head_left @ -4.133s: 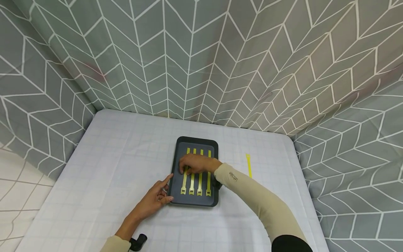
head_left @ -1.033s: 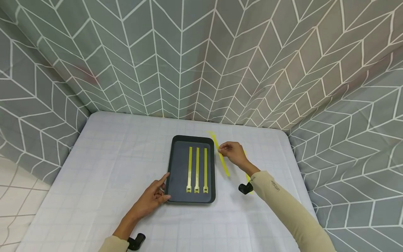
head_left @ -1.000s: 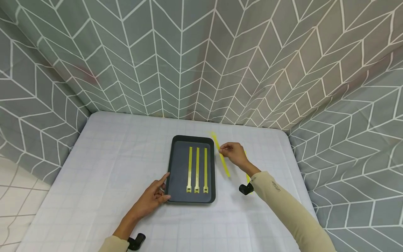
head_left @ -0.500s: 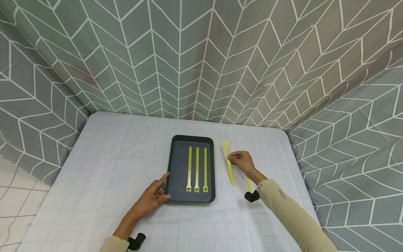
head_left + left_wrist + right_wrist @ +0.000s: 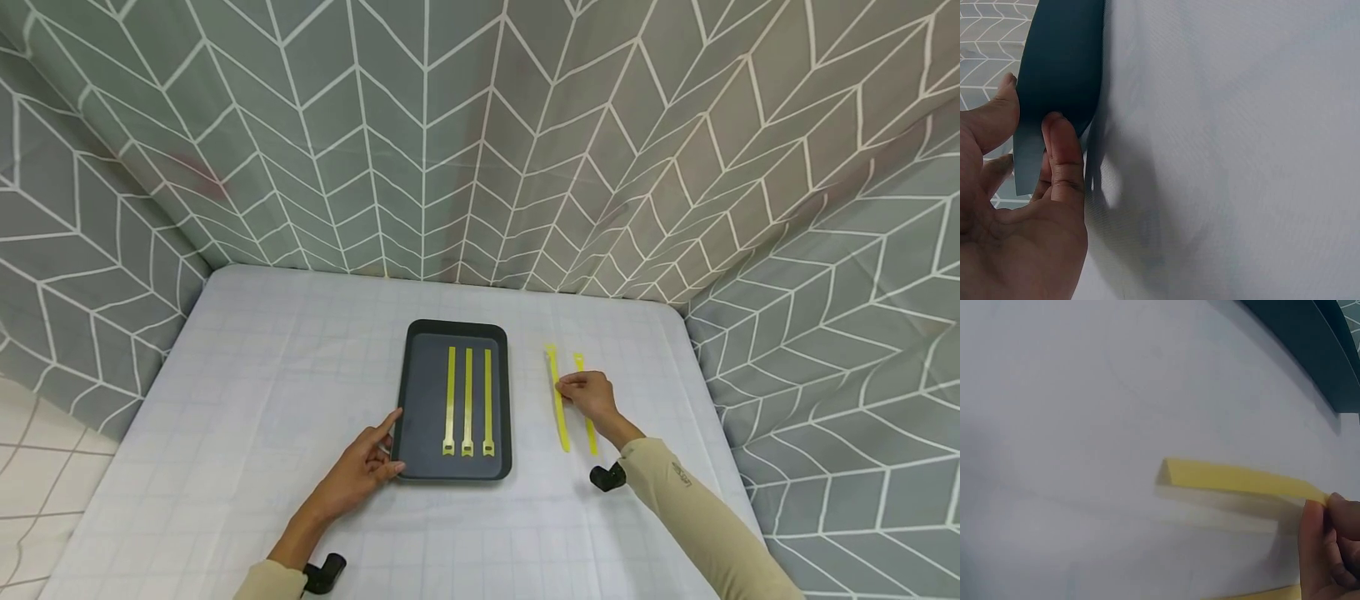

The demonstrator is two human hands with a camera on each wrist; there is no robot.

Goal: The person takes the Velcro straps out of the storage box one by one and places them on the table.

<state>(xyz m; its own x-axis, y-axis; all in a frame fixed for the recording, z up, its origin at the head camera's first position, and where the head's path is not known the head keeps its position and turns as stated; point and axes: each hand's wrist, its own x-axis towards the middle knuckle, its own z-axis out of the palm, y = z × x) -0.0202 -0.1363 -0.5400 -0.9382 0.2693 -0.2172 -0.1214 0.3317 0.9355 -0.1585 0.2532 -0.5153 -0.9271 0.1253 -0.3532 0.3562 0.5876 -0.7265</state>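
In the head view, my left hand [image 5: 356, 471] holds the left edge of a dark grey tray [image 5: 456, 472], thumb and index finger at its rim. The left wrist view shows that hand [image 5: 1029, 206] at the tray wall [image 5: 1063, 62]. My right hand [image 5: 596, 400] pinches a yellow hook-and-loop cable tie [image 5: 561, 421] around its middle, right of the tray. Its free end [image 5: 1229, 476] casts a shadow on the cloth in the right wrist view. A second loose tie [image 5: 590, 437] lies partly beneath the right hand. Three matching ties [image 5: 468, 400] lie parallel in the tray, slotted heads toward me.
A white cloth covers the table [image 5: 300, 358]. Grey herringbone-patterned curtains [image 5: 465, 167] stand behind it and at both sides. Pale floor tiles [image 5: 45, 475] show at the lower left. Each wrist wears a small black camera [image 5: 325, 575].
About four seconds ago my right hand was over the tray, with more ties in it. It has brought the leftmost tie out to the right, beside the loose one. The left hand stays at the tray.
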